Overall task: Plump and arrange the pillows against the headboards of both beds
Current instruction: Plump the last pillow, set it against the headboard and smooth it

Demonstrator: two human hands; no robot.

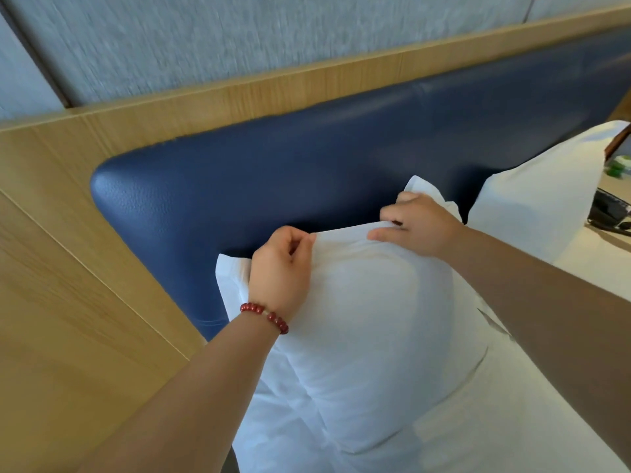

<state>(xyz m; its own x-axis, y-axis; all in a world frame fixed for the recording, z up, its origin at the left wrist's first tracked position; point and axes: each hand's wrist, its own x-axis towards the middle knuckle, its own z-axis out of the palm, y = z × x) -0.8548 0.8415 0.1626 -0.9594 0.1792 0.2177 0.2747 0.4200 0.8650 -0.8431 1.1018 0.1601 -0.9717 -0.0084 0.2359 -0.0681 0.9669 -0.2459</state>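
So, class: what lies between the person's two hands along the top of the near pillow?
Only the top edge of the pillow, creased and bare, gripped by the left hand and right hand; blue headboard behind. Head view shows it.

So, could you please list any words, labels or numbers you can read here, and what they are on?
None can be read. The pillow, the blue headboard and the bead bracelet show no print. The green item and the dark device at the far right are too small and blurred to tell.
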